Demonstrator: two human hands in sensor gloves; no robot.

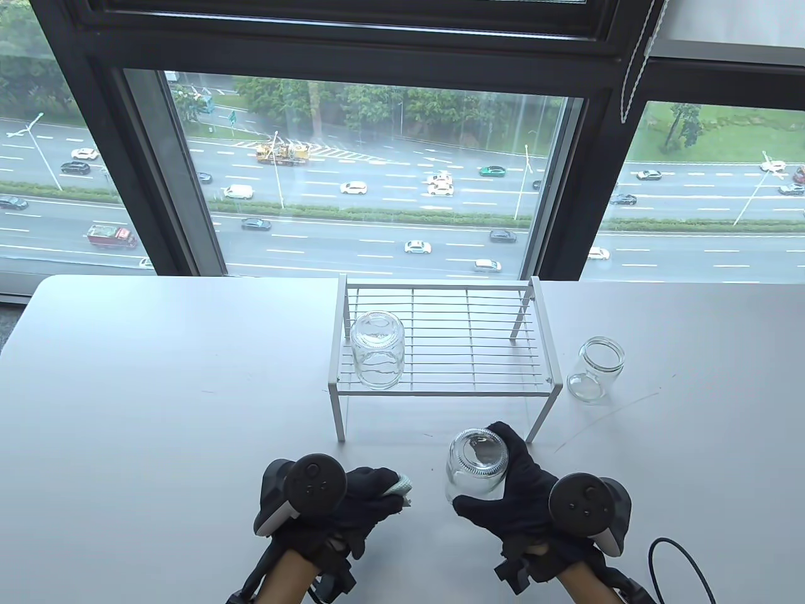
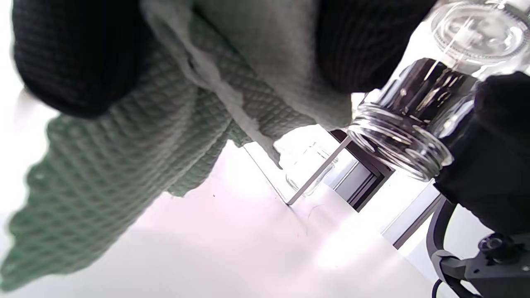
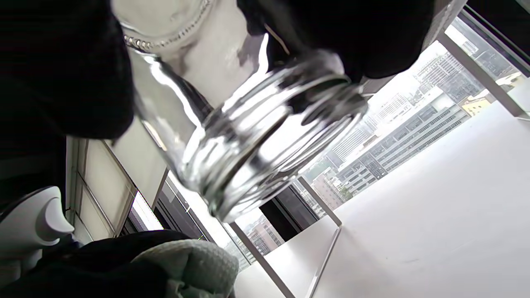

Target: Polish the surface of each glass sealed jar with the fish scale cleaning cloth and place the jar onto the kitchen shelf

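Observation:
My right hand (image 1: 503, 484) grips a clear glass jar (image 1: 476, 464) upside down, base up, just above the table in front of the shelf; in the right wrist view the jar (image 3: 248, 136) fills the middle, mouth down. My left hand (image 1: 371, 497) holds the bunched green fish scale cloth (image 1: 400, 486) a little left of the jar, apart from it; the cloth (image 2: 136, 136) hangs across the left wrist view. The white wire shelf (image 1: 440, 343) bears one upturned jar (image 1: 377, 350) on its left side. Another jar (image 1: 594, 369) stands upright on the table right of the shelf.
The white table (image 1: 157, 409) runs to a large window behind the shelf. A black cable (image 1: 682, 560) loops by my right wrist. The shelf's front legs (image 1: 339, 415) stand just beyond my hands.

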